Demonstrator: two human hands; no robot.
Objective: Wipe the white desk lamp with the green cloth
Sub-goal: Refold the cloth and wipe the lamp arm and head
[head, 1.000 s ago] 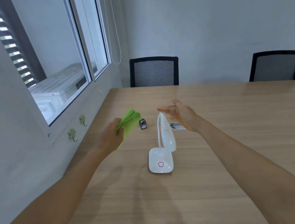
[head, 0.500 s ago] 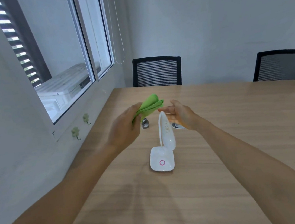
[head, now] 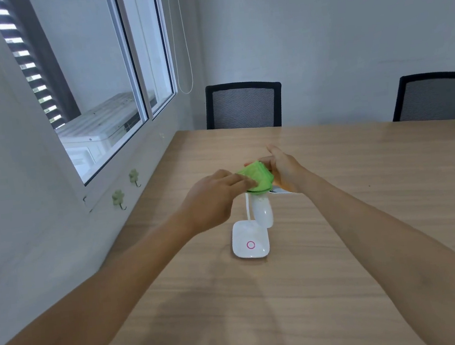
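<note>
While both hands pinch green cloth [head: 258, 178], left hand [head: 212, 199], right hand [head: 284, 171], cloth atop white desk lamp [head: 263, 210].

Two black mesh-back chairs [head: 243, 105] [head: 436, 97] stand behind the light wooden worktop [head: 364, 185]. Two green clover-shaped wall hooks [head: 118, 197] [head: 134, 176] hang under the sliding window [head: 112, 72].

The folded green cloth [head: 258, 179], pinched between the left hand [head: 212, 199] and right hand [head: 284, 170], hides the top of the white desk lamp [head: 258, 225], a small flat object behind the right wrist is mostly covered, and the right black mesh-backed chair [head: 436, 97] is cut off at the edge.
</note>
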